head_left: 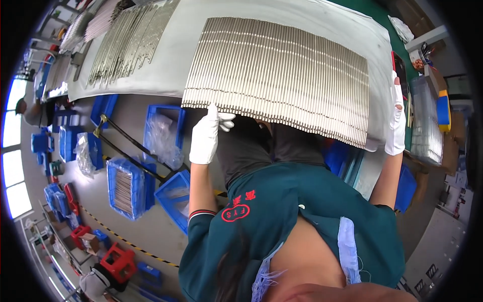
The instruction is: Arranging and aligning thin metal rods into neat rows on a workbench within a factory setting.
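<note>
A wide row of slim silvery metal rods lies side by side on a pale cloth-covered table. My left hand, in a white glove, is at the row's near left corner. One finger points up against the rod ends and the others stretch to the right, apart, with nothing held. Beyond the row's right side is my right hand, also in a white glove with bare fingertips showing. Its fingers extend along the table's right edge, close to a dark, red-edged flat object, and no rod is in them.
More loose rods lie unevenly at the table's far left. Blue bins, some with plastic bags, stand on the floor at left. A red stool and another person are at lower left. Clear plastic trays sit at right.
</note>
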The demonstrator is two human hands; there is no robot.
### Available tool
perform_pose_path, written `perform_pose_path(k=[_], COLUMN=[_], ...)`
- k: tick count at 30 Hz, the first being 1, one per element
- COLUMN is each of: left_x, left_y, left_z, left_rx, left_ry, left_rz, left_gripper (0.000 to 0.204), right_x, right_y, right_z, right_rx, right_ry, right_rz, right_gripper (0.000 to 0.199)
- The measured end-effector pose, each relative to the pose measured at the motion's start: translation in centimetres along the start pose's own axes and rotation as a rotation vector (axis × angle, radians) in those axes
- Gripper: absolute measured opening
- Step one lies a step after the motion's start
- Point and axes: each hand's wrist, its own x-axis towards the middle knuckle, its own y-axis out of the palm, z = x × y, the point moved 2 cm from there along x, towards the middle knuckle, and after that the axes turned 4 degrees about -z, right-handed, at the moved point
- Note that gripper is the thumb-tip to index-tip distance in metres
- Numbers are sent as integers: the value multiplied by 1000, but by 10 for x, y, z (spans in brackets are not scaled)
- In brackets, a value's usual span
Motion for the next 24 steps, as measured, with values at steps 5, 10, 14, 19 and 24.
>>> perform_pose_path(k=[5,10,14,19,24], left_x=[-11,-12,-21,-16,34], left_y=[13,20,4,-43,-68], left_z=[-7,-12,-15,-42,-54], left_rx=[54,92,159,-199,757], left_ry=[-23,-29,14,313,653], left_rz=[149,108,114,-330,-298], left_gripper=[56,57,58,60,34], right_x=[-6,-12,-18,-15,-6], right_y=[-3,3,-1,1,9], right_z=[6,12,2,-2,-2], right_rx=[-10,-34,-278,-696,-832], right_ry=[41,64,-9,-181,-351], right_rz=[-74,-63,36,263,362], right_gripper=[74,57,54,54,54])
